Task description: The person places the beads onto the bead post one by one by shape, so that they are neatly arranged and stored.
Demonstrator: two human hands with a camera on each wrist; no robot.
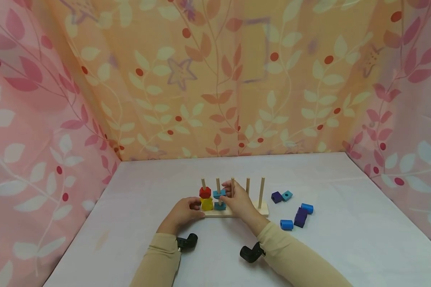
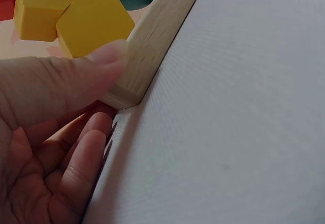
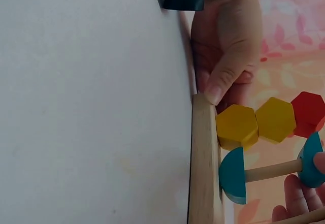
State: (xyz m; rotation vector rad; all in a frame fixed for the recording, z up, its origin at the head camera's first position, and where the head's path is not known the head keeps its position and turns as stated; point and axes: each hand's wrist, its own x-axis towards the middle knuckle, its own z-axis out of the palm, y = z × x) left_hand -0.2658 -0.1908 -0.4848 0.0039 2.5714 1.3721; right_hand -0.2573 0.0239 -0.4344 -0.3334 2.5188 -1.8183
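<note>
A wooden peg base (image 1: 219, 214) with several upright pegs stands on the table. My left hand (image 1: 182, 213) grips its left end, thumb along the front edge in the left wrist view. On the leftmost peg, a red block (image 3: 308, 114) tops two yellow hexagonal blocks (image 3: 237, 125). The second peg carries a teal half-round block (image 3: 233, 176) down at the base. Higher on that same peg, my right hand (image 1: 241, 201) pinches another teal half-round block (image 1: 219, 194). Only some right fingertips (image 3: 297, 193) show in the right wrist view.
Right of the base lie loose blocks: a dark purple one (image 1: 277, 197) beside a teal one (image 1: 287, 195), more purple (image 1: 300, 217), and blue ones (image 1: 286, 225) nearby. Three pegs to the right, including the end peg (image 1: 261, 193), carry no blocks. Patterned curtains (image 1: 215, 79) surround the table.
</note>
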